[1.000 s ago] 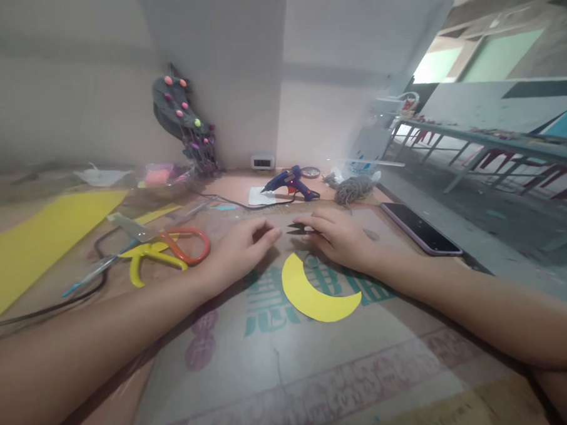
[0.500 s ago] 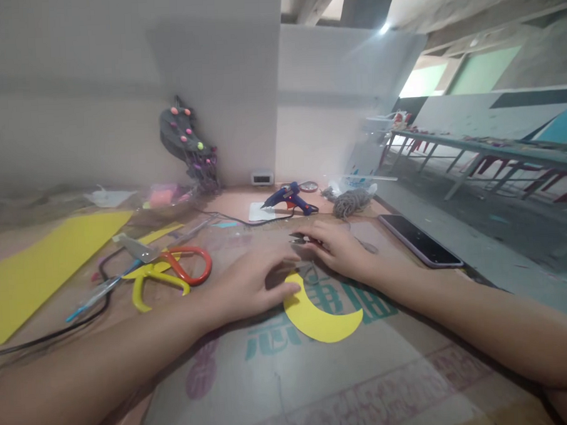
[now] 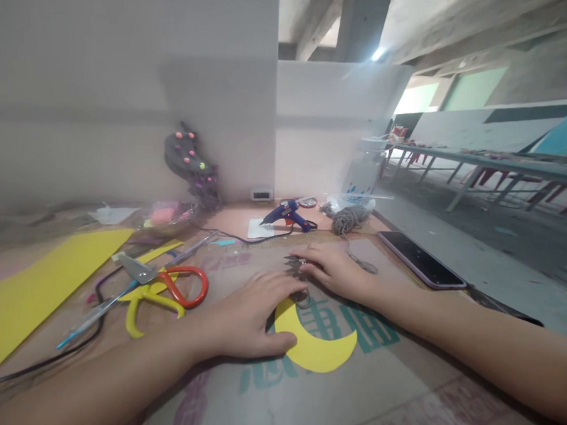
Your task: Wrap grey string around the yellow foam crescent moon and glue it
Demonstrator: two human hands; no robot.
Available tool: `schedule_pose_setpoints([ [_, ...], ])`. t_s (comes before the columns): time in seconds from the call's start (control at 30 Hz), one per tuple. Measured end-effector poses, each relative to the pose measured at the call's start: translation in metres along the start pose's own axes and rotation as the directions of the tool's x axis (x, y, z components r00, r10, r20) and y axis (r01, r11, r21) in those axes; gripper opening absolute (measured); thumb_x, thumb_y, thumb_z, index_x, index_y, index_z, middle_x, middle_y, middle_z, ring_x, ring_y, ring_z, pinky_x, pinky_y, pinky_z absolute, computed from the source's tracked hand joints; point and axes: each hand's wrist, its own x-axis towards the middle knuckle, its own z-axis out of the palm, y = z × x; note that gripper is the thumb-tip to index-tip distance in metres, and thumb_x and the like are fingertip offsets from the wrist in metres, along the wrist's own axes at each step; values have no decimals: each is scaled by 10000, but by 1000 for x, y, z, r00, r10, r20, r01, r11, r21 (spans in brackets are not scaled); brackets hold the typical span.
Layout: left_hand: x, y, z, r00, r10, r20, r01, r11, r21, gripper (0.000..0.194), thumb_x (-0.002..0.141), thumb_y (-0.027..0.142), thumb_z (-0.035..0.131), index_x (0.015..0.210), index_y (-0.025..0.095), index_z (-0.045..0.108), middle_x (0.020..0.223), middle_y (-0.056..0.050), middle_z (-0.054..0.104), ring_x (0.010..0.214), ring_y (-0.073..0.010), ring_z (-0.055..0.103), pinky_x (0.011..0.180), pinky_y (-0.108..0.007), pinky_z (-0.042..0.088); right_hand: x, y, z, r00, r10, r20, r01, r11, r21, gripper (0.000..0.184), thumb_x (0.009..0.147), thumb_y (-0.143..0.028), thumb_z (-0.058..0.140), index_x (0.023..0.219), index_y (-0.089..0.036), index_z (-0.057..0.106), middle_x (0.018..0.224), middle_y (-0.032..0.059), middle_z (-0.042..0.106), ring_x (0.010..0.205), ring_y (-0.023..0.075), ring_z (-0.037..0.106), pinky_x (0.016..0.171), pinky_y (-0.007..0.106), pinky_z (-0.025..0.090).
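Observation:
A yellow paper crescent [image 3: 313, 352] lies on the printed cardboard [image 3: 254, 408] in front of me. My left hand [image 3: 257, 314] rests at its left side, fingers and thumb spread apart. The thumb tip touches the crescent's left edge, and the fingers arch over its upper end. Just above, my right hand [image 3: 335, 270] is closed around a small dark pointed tool [image 3: 293, 263], apparently thread snips, its points facing left. Most of that tool is hidden in the fingers and blurred. A loop of grey yarn [image 3: 305, 298] lies between both hands, above the crescent.
Scissors [image 3: 167, 286] with red and yellow handles lie left, near yellow sheet [image 3: 56, 279]. A blue glue gun [image 3: 288, 215] and grey yarn ball [image 3: 349, 219] stand at the back. A phone [image 3: 421, 260] lies right. A decorated grey crescent [image 3: 187, 157] leans against the wall.
The view has tilted up, so everything sits lower in the picture. My left thumb has shifted down along the crescent's edge, and the dark tool's points have turned slightly.

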Motion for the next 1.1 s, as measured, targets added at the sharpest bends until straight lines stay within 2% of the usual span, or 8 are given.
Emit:
schedule_pose_setpoints([
  [0.23,2,-2,0,1000,-2,9,2,1000,8,753,753,362,654,1433,231,359,1479,-79,412,1362,-296,338,1135,-446,307,0,-1,0,1000,-9,-6,9,1000,-5,320,949,-289,487,1232,-187,598,1003,98,682,905,204,627,806,358,504],
  [0.53,-1,-1,0,1000,2,19,-2,1000,6,731,736,354,658,1407,229,396,1453,-81,427,1354,-272,349,1141,-414,314,0,0,1,1000,-12,-13,12,1000,-5,329,950,-294,487,1238,-175,592,1018,102,684,919,208,623,815,368,507],
  [0.7,0,-1,-1,997,61,50,-63,997,33,754,748,348,642,1432,194,363,1509,-91,360,1395,-280,286,1174,-429,243,0,0,1,1000,-11,-14,11,1000,-10,322,947,-278,491,1228,-166,598,1021,107,683,909,207,626,808,363,510],
  [0.87,1,-1,-3,996,60,68,-63,997,50,742,742,350,650,1422,215,385,1470,-93,399,1362,-285,329,1158,-435,267,0,-2,0,1000,2,11,-2,1000,-10,329,944,-282,495,1235,-163,592,1055,113,682,946,221,626,839,377,505],
  [1.0,-1,0,-2,999,29,23,-29,1000,-4,747,736,372,671,1416,245,387,1450,-84,395,1335,-282,358,1131,-413,316,1,-4,-1,999,33,31,-33,999,-16,338,943,-267,487,1248,-163,589,1070,117,676,966,232,623,846,388,505],
  [1.1,-3,-1,0,999,14,-35,-17,996,-82,748,721,354,698,1401,249,405,1413,-77,411,1303,-255,394,1118,-366,335,1,-5,-3,999,46,-11,-46,999,-9,342,947,-266,477,1257,-174,589,1105,113,673,998,230,618,874,391,500],
])
